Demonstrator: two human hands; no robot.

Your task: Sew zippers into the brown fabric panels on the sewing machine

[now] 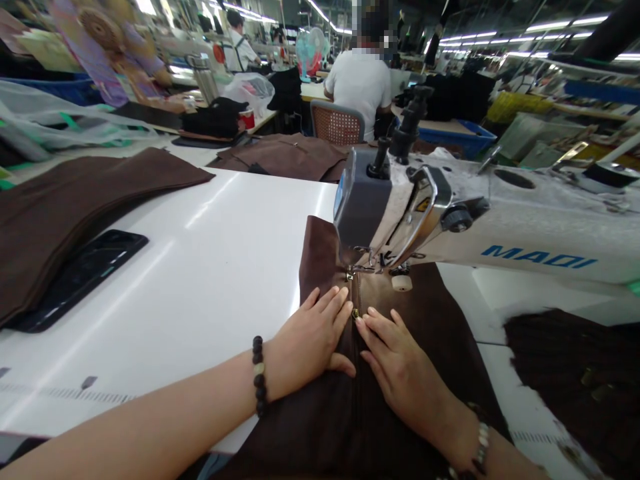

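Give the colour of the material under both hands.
The material is dark brown, in the head view.

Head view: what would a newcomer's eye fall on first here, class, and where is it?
Probably the pale sewing machine at right, reaching over brown material. Next, the left hand and right hand on that material, either side of a zipper. At left, a glossy black device lies partly hidden by another brown piece.
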